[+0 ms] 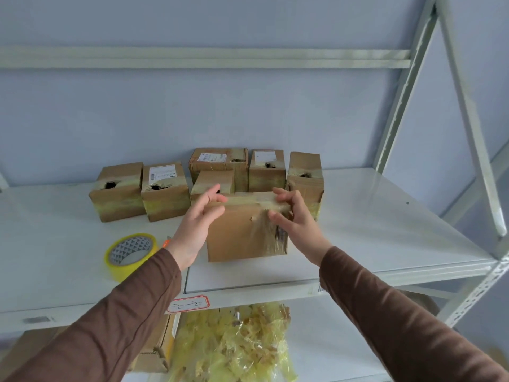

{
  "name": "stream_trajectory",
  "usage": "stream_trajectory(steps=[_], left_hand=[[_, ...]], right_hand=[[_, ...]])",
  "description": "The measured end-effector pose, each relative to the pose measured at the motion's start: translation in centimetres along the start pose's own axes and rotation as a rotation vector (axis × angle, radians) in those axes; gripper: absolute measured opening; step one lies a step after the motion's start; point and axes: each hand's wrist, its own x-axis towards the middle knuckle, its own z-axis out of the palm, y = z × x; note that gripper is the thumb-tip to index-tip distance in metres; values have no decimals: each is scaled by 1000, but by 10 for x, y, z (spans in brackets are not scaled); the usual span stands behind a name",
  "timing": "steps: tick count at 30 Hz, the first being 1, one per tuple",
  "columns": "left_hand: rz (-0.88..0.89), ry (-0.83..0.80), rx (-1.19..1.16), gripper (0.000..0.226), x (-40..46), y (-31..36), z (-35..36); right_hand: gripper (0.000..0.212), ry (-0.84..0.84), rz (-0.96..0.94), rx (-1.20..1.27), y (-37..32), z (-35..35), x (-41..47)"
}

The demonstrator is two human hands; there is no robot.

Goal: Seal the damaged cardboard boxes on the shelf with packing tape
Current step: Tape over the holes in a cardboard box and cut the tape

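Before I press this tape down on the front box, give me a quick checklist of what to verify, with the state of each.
1. Front box sits flat on the shelf: ok.
2. Tape strip lies along the box's top front edge: ok.
3. Strip smooth over the right corner: not ok, it looks wrinkled under the right hand.
4. Left hand steadies the box's left side, fingers straight: ok.
5. Tape roll within reach on the shelf, left of the box: ok.
6. Back boxes sealed: not ok, several show dark holes.
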Motion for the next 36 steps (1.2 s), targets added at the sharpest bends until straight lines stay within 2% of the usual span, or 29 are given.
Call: stream_trajectory(steps=[2, 5, 6, 8, 10, 12, 18, 20, 22, 24, 26, 28, 30, 32, 34, 36], left_hand=[[39, -73, 138, 32, -5, -9, -5], [112, -102, 301, 44, -6, -3, -11], [153, -115, 421, 46, -3, 0, -11], [269, -202, 818, 63, 6, 6, -10], [340, -315, 1133, 78, 13, 8, -7], [367, -331, 1207, 74, 17, 5, -5], [427, -214, 1142, 61, 16, -6, 0], [383, -250, 1092, 61, 15, -5, 0], [308, -274, 886, 67, 13, -1, -5], [172, -168, 549, 75, 9, 3, -12], [-56, 27, 268, 82, 7, -1, -19], [-341, 77, 83, 88, 6, -7, -21], [-475, 44, -7, 88, 3, -12, -18], [-450, 45, -70, 87, -1, -10, -13], [-351, 95, -190, 80, -4, -7, -10], [-270, 154, -277, 60, -7, -9, -5]], right_hand=[[31, -55, -52, -94, 10, -6, -4], [57, -144, -103, -340, 8, -16, -5], [66, -162, -126, -466, 4, -18, -2], [80, -227, -219, -734, -5, -20, 6], [79, -330, -315, -953, -12, -17, 15], [69, -366, -351, -1060, -11, -12, 18], [53, -254, -378, -1048, -3, -3, 14], [57, -281, -349, -1018, -3, -5, 15], [73, -342, -267, -834, -7, -10, 14], [92, -288, -92, -461, -12, -17, 9], [89, -112, 125, -153, -11, -22, 8], [80, -44, 318, -76, -6, -22, 9], [77, -70, 422, -92, -4, -18, 8], [74, -73, 413, -24, -5, -12, 6], [56, -1, 344, 99, -7, -8, 3], [42, 89, 312, 190, -3, -7, 0]])
